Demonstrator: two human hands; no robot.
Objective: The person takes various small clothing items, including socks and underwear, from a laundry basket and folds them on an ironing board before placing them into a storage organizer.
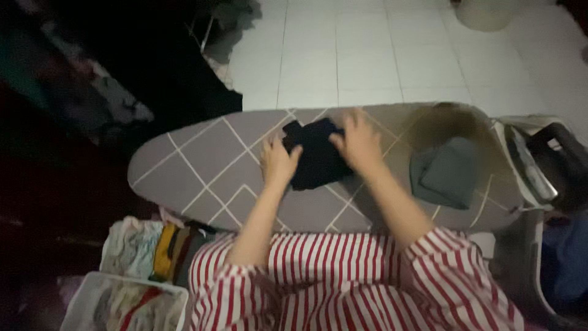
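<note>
A small black garment (315, 156) lies on the grey ironing board (202, 159) with white diamond lines. My left hand (278, 162) rests on the garment's left edge, fingers spread. My right hand (358, 142) presses on its right side, fingers spread and blurred. Neither hand clearly grips the cloth. Both forearms reach out from red-and-white striped sleeves.
A folded grey-green cloth (447, 171) lies on the board's right end beside a brown scorch mark (438, 122). An iron (536, 162) sits at the far right. A pile of folded clothes (153, 248) and a white basket (122, 303) stand at lower left. White tiled floor (367, 55) lies beyond.
</note>
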